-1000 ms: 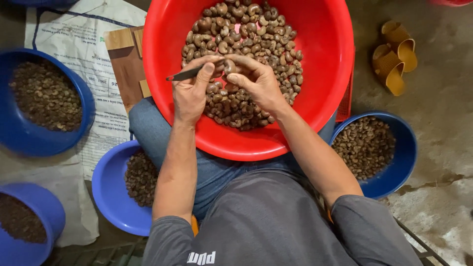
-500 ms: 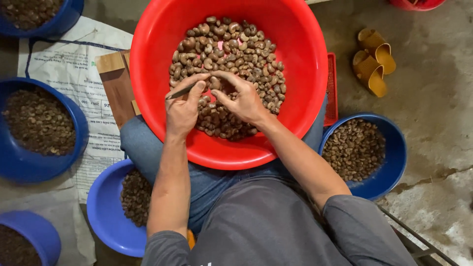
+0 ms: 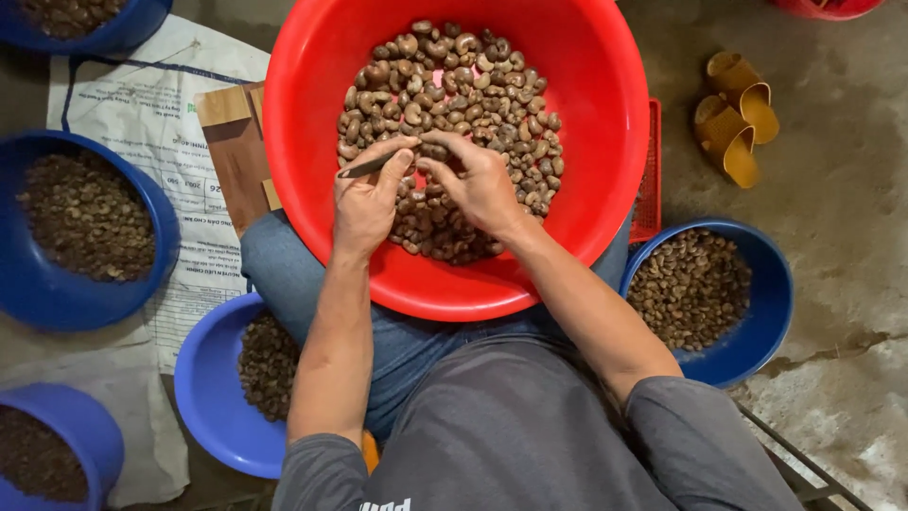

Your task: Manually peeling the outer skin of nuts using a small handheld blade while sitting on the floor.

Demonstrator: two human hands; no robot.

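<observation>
A: Start at the left. What sits on the floor there?

B: A blue bowl [image 3: 85,232] of dark shell bits near the floor's left edge, on a printed sack [image 3: 151,123]; a second blue bowl [image 3: 222,388] lies by the person's knee, close under the left elbow. A careless elbow could tip it, I judge.

A: And the left hand?

B: The left hand [image 3: 364,199] is clenched round a thin dark blade [image 3: 369,167], its tip pointing left. The right hand [image 3: 478,185] pinches a small nut [image 3: 424,151] between thumb and fingertips, just beside the blade, above the heap of nuts [image 3: 454,104] in the red basin [image 3: 605,114] on the lap.

A: The risk?

B: The fingers work touching the blade; a slip on the hard shell could nick the right thumb, or crack the kernel. The basin rests only on the thighs, so a shift of the legs could spill it toward the blue bowl of kernels [image 3: 705,293] at right, mixing the sorts. The yellow sandals [image 3: 733,118] lie well apart.

A: What differs from half a second ago?

B: Little: the hands keep the same grip, and the view has drifted, so the basin sits slightly further right and higher in the picture.
</observation>
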